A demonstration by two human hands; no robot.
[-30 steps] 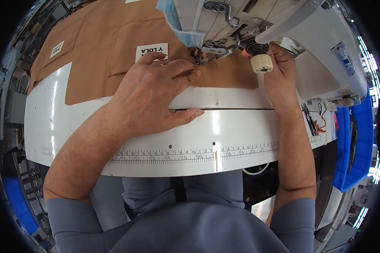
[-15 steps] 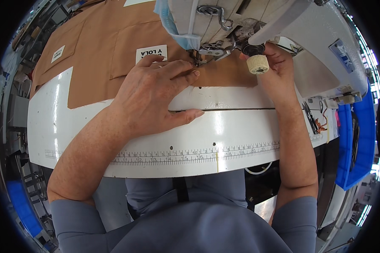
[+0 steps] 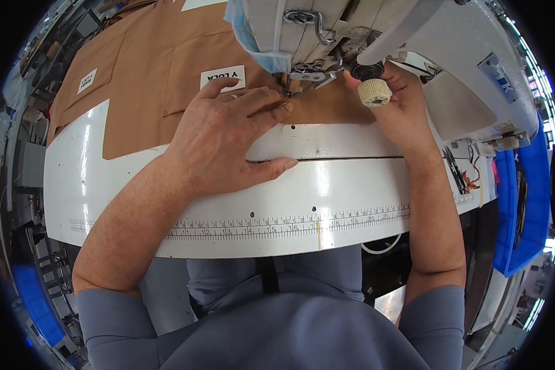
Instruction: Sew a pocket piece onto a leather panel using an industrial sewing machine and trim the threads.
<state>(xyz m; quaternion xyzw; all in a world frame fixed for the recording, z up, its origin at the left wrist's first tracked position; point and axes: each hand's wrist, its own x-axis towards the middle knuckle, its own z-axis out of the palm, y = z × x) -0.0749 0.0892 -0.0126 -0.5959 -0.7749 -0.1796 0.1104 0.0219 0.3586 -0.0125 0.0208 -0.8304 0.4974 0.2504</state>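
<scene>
Tan fabric (image 3: 154, 80) with white sewn-on labels lies spread over the white sewing table (image 3: 327, 203). My left hand (image 3: 228, 139) lies flat on the fabric, fingers spread, fingertips just left of the presser foot and needle (image 3: 290, 89) of the white sewing machine (image 3: 413, 37). My right hand (image 3: 401, 114) rests on the fabric's right end under the machine arm, behind a cream ribbed knob (image 3: 374, 92). Its fingers are partly hidden by the knob.
A printed ruler strip (image 3: 290, 225) runs along the table's front edge. A light blue cloth (image 3: 253, 37) hangs from the machine head. Blue bins (image 3: 524, 209) stand at the right. Small tools and wires (image 3: 465, 176) lie at the table's right end.
The view has shifted slightly. Both hands stay on the fabric at the needle, almost unmoved.
</scene>
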